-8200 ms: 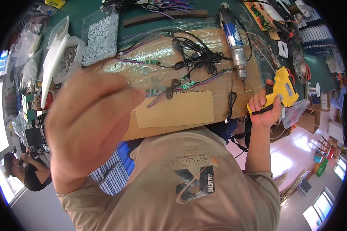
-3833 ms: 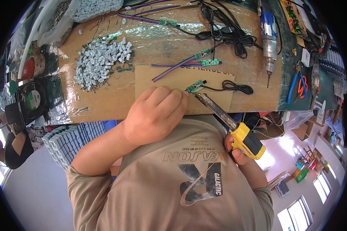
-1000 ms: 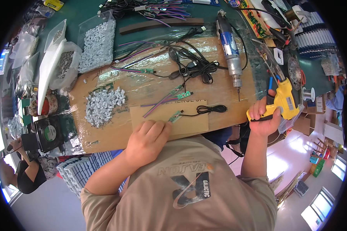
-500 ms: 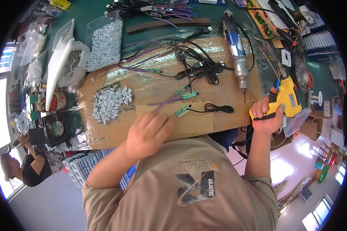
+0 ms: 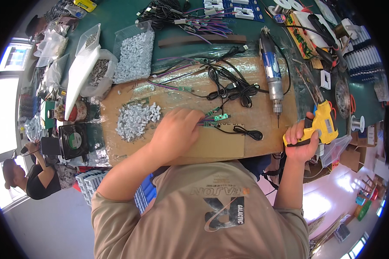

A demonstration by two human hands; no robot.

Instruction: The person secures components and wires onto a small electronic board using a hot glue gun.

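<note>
Yellow soldering gun [image 5: 325, 123] clasped in the right hand [image 5: 301, 141]; left hand [image 5: 177, 133], grip unclear, beside a circuit board [image 5: 210, 124], black cable [image 5: 249, 133] joined, other end hidden.

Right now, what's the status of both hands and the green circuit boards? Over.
Right hand gripping yellow soldering gun. Left hand at the green circuit boards, fingertip hold unclear. Coiled black cable close by, to their right.
</note>
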